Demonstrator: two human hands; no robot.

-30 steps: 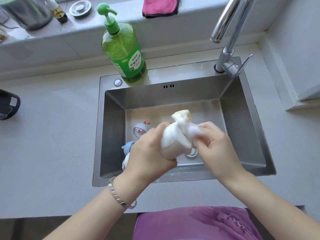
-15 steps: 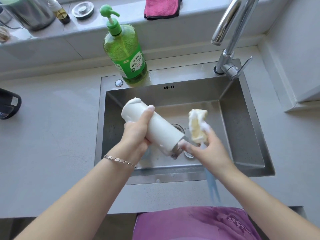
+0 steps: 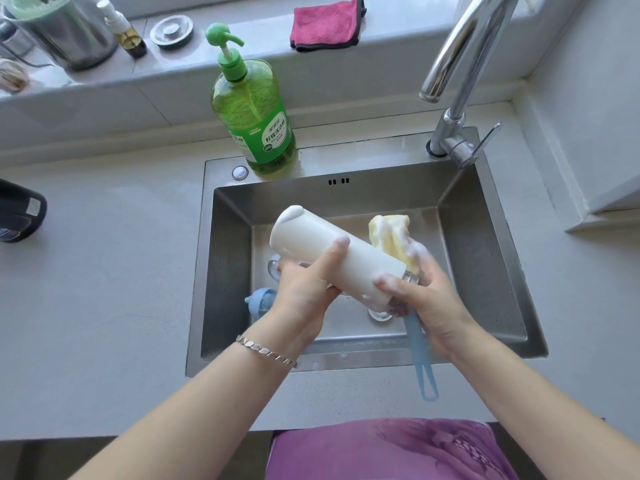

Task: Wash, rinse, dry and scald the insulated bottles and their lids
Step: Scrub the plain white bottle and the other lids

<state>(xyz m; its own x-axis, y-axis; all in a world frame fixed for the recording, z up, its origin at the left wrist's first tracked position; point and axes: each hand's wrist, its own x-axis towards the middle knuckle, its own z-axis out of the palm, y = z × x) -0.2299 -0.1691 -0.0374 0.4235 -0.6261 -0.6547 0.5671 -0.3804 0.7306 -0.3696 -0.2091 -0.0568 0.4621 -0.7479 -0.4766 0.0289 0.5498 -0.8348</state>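
Observation:
A white insulated bottle (image 3: 322, 247) lies tilted over the steel sink (image 3: 228, 271), its base pointing up and left. My left hand (image 3: 304, 292) grips its middle from below, thumb across the body. My right hand (image 3: 426, 292) holds a soapy yellow sponge (image 3: 391, 233) at the bottle's open end, with foam on the fingers. A light blue strap (image 3: 420, 355) hangs down from under my right hand. On the sink floor a blue lid (image 3: 261, 301) lies at the left, and another bottle part (image 3: 273, 266) is partly hidden behind my left hand.
A green dish soap pump bottle (image 3: 254, 123) stands on the sink's back ledge. The chrome faucet (image 3: 457, 81) rises at the right. On the windowsill are a pink cloth (image 3: 325, 24), a drain stopper (image 3: 172, 31) and a metal pot (image 3: 65, 32). A dark object (image 3: 20, 211) lies at the left.
The bottle went from upright between both hands to tilted, base up-left. My right hand drew the sponge off and has now closed on the bottle's open end.

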